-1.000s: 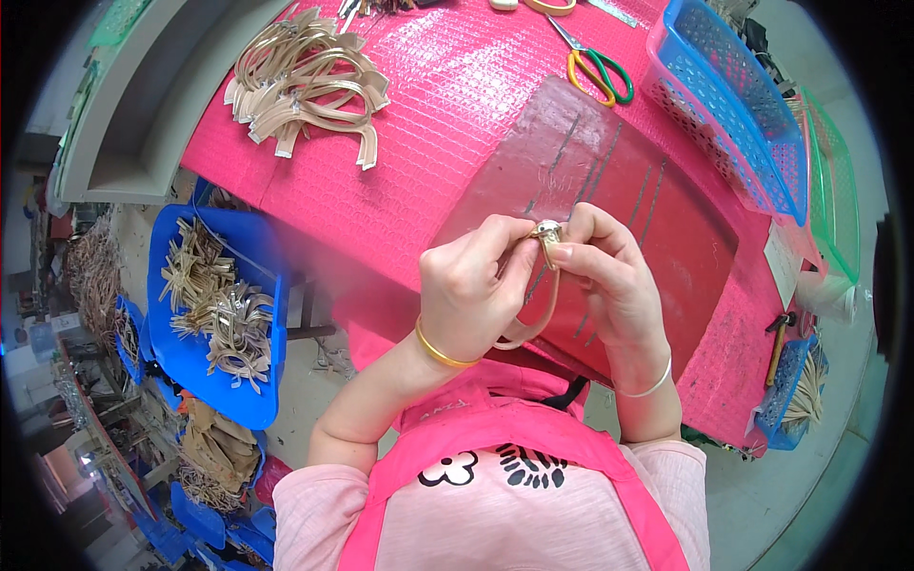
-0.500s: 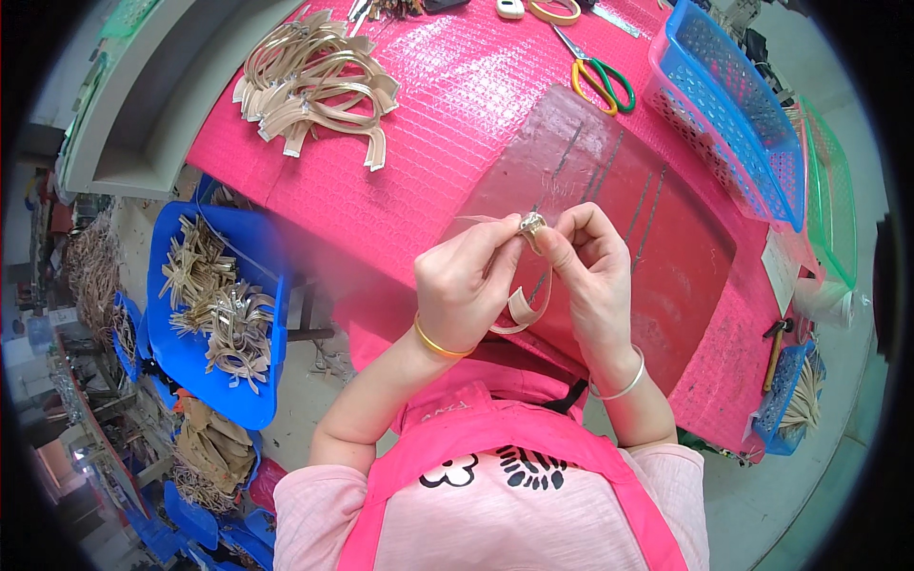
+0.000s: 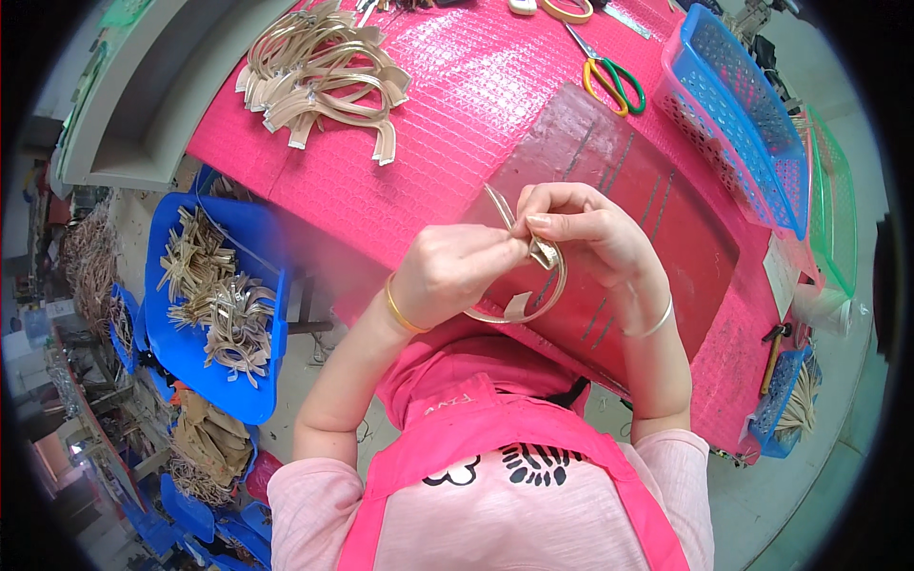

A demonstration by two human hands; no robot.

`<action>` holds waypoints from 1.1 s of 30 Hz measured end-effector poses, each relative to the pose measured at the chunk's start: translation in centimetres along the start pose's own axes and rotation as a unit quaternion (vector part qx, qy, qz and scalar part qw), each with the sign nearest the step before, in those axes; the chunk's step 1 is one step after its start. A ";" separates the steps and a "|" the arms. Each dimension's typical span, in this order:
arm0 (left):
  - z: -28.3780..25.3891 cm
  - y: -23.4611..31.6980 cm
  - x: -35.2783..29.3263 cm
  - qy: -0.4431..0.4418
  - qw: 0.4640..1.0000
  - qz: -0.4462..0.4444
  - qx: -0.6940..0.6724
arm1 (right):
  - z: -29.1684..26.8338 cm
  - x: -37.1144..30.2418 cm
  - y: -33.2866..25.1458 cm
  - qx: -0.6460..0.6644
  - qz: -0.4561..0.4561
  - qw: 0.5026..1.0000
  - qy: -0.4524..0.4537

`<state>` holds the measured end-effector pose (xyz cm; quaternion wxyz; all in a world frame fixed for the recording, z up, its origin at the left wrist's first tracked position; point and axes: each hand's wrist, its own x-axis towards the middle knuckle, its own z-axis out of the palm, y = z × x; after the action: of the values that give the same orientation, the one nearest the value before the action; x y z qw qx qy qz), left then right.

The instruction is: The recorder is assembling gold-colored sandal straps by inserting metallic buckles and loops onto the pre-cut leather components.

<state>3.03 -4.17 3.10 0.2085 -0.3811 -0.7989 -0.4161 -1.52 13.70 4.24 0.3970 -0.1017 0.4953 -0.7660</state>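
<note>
A thin gold and beige strap (image 3: pixel 518 305) hangs in a loop between my two hands, above the dark red board (image 3: pixel 690 257) on the table. My left hand (image 3: pixel 452 271) pinches it from the left, most of its fingers curled in. From the other side, my right hand (image 3: pixel 590 233) closes thumb and fingertips on the strap, just above a shiny folded piece on it. The fingers partly cover the spot where the strap crosses itself, so what joins there is hidden. One strap end sticks up beyond the fingertips.
A pile of similar straps (image 3: pixel 328 81) lies at the far left of the pink-covered table (image 3: pixel 447 105). Scissors (image 3: pixel 612 86) with yellow and green handles lie beyond the board. Blue and pink baskets (image 3: pixel 733 124) stand at right. A blue bin (image 3: pixel 171 333) at left holds strap bundles.
The strap has been turned between my fingers: its loop is wider and one end now points up. My right hand has risen slightly and turned over, while my left has shifted a little leftward.
</note>
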 end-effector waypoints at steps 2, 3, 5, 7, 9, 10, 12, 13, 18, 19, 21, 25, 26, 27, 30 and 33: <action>0.1 0.2 -0.1 -0.001 1.000 0.003 -0.014 | -0.8 0.9 0.4 0.030 0.037 0.998 -0.034; 0.3 0.4 -0.2 -0.002 1.000 0.007 -0.029 | -1.2 1.3 0.6 -0.037 0.034 0.999 0.004; 0.5 0.5 -1.0 0.001 1.000 -0.006 -0.015 | -1.3 1.9 1.2 -0.104 0.033 0.993 0.038; 0.4 0.5 -1.3 -0.001 0.994 -0.099 -0.049 | -0.7 2.3 1.6 -0.158 -0.025 0.979 0.124; 1.2 1.9 -1.0 0.092 0.882 -0.397 -0.239 | -0.7 3.1 1.5 -0.378 -0.196 0.883 0.198; 0.8 1.9 -1.0 0.128 0.837 -0.448 -0.285 | 0.3 3.3 1.0 -0.454 -0.260 0.813 0.255; 0.2 1.0 -1.4 0.171 0.786 -0.493 -0.331 | 2.9 2.0 -1.0 -0.547 -0.331 0.705 0.308; -0.2 0.6 -1.8 0.204 0.772 -0.485 -0.356 | 4.4 0.6 -1.0 -0.517 -0.317 0.750 0.264; -1.4 -0.7 -2.0 0.309 0.681 -0.426 -0.509 | 7.8 1.2 3.2 -0.593 -0.217 0.767 0.115; -1.9 -0.7 -2.1 0.316 0.684 -0.423 -0.504 | 7.5 2.2 3.4 -0.583 -0.206 0.776 0.127; -2.8 -0.5 -2.5 0.399 0.648 -0.401 -0.510 | 8.1 4.0 3.2 -0.569 -0.263 0.771 0.113; -5.9 -1.6 -4.4 0.378 0.727 -0.414 -0.397 | 9.5 9.4 2.3 -0.523 -0.249 0.808 0.106; -6.9 -1.4 -4.2 0.385 0.722 -0.423 -0.389 | 9.4 11.6 2.1 -0.510 -0.273 0.809 0.106; -8.0 -1.3 -4.1 0.389 0.724 -0.416 -0.389 | 8.6 14.1 1.8 -0.510 -0.301 0.796 0.123; -10.8 -0.5 -4.2 0.268 0.783 -0.438 -0.352 | 5.0 21.1 1.7 -0.567 -0.349 0.723 0.183; -13.0 -1.0 -5.1 0.240 0.816 -0.416 -0.322 | 4.8 24.3 2.5 -0.697 -0.346 0.572 0.260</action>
<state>5.64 -17.50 6.64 0.0659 0.0538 -0.6263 -0.7749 -13.77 -7.29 -1.23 -0.2374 -0.3068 0.8853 -0.2564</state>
